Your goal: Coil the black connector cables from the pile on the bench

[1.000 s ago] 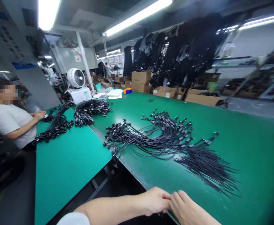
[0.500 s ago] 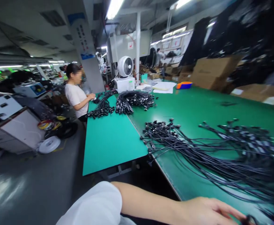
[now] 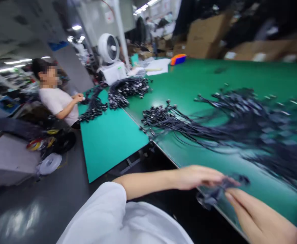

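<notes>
My left hand (image 3: 201, 177) reaches in from the lower middle, its fingers round a small dark cable bundle (image 3: 210, 196) at the green table's front edge. From the lower right comes my right hand (image 3: 250, 206), its fingertips pinched on the same bundle. Motion blurs the bundle, so its details cannot be made out. Beyond my hands, a long spread of black cables (image 3: 201, 130) with small connectors lies on the green table (image 3: 189, 84). More cables with pale ends (image 3: 250, 101) lie to the right.
A person (image 3: 58, 98) at the left works at the lighter green board (image 3: 110, 139). Cable piles (image 3: 128, 89) lie near a white fan (image 3: 109, 48). Papers (image 3: 158, 66), an orange and blue object (image 3: 178, 59) and cardboard boxes (image 3: 204, 35) are at the back.
The view has turned down and right. My right hand has come into view, and my left hand now shows fully beside it with the dark bundle between them.
</notes>
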Tool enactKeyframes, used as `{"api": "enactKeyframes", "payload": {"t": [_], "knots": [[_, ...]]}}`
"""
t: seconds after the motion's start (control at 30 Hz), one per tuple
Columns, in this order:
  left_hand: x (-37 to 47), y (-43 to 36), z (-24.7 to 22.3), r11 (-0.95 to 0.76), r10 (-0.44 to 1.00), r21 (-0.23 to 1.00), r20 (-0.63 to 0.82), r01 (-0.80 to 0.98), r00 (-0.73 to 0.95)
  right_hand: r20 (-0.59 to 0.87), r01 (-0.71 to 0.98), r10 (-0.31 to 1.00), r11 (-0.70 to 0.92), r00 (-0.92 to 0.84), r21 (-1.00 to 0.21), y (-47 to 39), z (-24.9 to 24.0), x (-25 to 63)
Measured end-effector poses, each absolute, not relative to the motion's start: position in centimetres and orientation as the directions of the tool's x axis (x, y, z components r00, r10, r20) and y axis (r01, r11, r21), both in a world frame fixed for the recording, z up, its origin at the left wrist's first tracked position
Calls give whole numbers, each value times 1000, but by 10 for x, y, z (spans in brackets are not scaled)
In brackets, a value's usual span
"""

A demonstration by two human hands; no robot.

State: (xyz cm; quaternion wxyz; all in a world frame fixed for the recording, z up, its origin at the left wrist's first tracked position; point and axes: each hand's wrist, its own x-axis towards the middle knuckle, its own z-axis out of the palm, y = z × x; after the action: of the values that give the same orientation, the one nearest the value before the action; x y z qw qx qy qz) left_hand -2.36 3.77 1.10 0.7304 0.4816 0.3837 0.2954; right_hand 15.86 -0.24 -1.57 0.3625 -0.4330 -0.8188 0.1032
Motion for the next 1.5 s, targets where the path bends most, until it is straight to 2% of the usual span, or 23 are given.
{"api": "enactKeyframes", "payload": {"t": [0.07,0.13,0.17,0.23,0.33,0.4,0.57,0.67,0.73,0.8,0.87,0.9,0.93,1.0,1.07,1.1,1.17,1.2,1.27,1.33,1.37,1.43,1.5], "knots": [[-32,33,18,347,771,932,-221,-102,597,283,687,928,370,-242,-625,-18,3,158],[-37,29,23,190,691,977,-64,-95,720,117,678,976,212,-183,-704,-19,19,153],[-38,28,23,133,623,989,-32,-65,781,87,654,987,155,-134,-741,-17,24,152],[-36,25,20,106,626,994,-48,-24,779,32,574,996,78,-89,-815,-12,30,154],[-28,19,10,173,733,985,-131,3,668,-2,493,995,46,-97,-869,-13,32,160],[-23,15,6,166,735,986,-140,24,663,-5,490,994,49,-109,-870,-18,32,161],[-16,12,15,-109,757,934,-143,339,638,26,530,987,108,-160,-841,-21,30,162],[-12,12,16,-231,774,875,-99,425,625,35,517,988,109,-151,-849,-17,25,163],[-9,11,12,-272,797,851,-62,449,601,-11,391,991,43,-135,-919,-14,19,164],[-6,10,6,-330,826,816,7,474,564,-115,145,982,-93,-152,-985,-11,11,164],[-4,8,2,-383,831,789,67,480,552,-194,-54,965,-207,-177,-977,-9,2,164],[-3,7,0,-395,826,788,79,473,558,-199,-67,966,-213,-164,-975,-9,-3,164],[-2,8,0,-392,819,801,79,453,569,-174,-6,977,-176,-123,-984,-10,-7,163],[-1,10,0,-315,818,871,48,377,573,-13,275,1000,-9,-13,-961,-13,-12,161],[2,15,3,-146,843,960,-6,238,538,211,580,977,156,29,-800,-18,-14,158],[3,18,4,-53,854,987,-34,152,519,301,678,953,209,19,-705,-21,-14,157],[7,24,7,101,853,995,-89,5,514,399,744,917,273,-9,-610,-24,-13,154],[9,26,9,153,844,988,-110,-39,524,406,724,914,285,-6,-629,-25,-13,154],[14,28,11,224,824,971,-142,-84,548,355,583,934,262,49,-769,-25,-13,153],[20,26,13,278,795,955,-169,-102,582,189,308,975,146,116,-940,-23,-15,152],[23,24,14,306,769,947,-184,-101,612,69,139,991,53,118,-989,-22,-17,151],[29,20,16,352,711,932,-208,-85,672,-159,-153,985,-148,62,-977,-21,-21,148],[35,16,17,366,707,926,-214,-89,674,-283,-287,957,-255,59,-923,-21,-25,146]]}}
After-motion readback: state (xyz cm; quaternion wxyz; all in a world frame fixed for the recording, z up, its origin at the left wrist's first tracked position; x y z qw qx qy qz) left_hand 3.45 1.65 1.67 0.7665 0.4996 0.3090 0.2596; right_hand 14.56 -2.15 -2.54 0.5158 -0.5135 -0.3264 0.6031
